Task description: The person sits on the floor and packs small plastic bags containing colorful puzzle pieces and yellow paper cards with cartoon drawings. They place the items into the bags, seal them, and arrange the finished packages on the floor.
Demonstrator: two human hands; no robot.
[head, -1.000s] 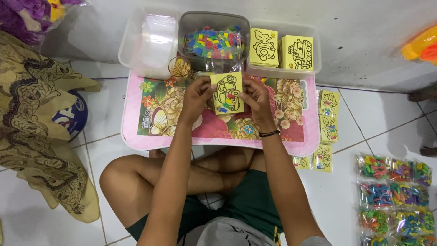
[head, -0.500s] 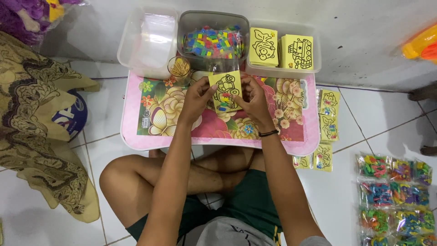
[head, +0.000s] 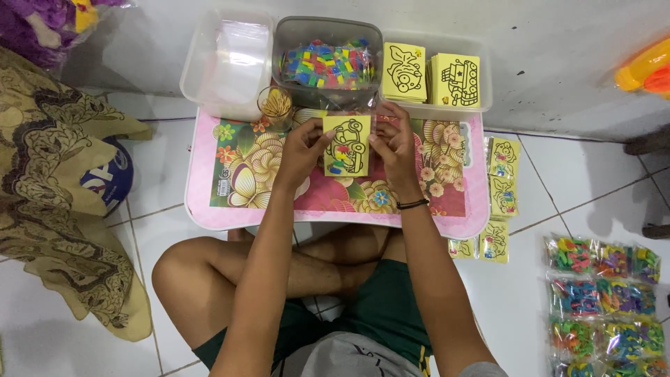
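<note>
— What are the hands doing?

— Both hold one small yellow picture card [head: 347, 145] with a black line drawing, partly coloured near the bottom. The left hand [head: 301, 150] pinches its left edge, thumb on the face, and the right hand [head: 395, 145] grips the right edge the same way. Both are closed on the card.

— Where is the card?

— Just above the pink lap table [head: 209, 209] with the flower pattern, over its far middle part, upright in the view and facing the camera.

— What sits behind it?

— Three plastic tubs in a row against the wall. The left clear tub [head: 227, 59] holds something pale that I cannot make out. The middle grey tub [head: 328, 28] is full of small coloured pieces [head: 326, 64]. The right tub [head: 481, 77] holds two stacks of yellow cards [head: 431, 75] standing on edge. A small glass cup [head: 276, 105] stands on the table just before the tubs, near the left hand.

— Anything on the floor?

— More yellow cards [head: 502, 174] lie to the right of the table, and bags of coloured pieces [head: 604, 300] further right. A patterned cloth [head: 49, 195] lies on the left.
</note>
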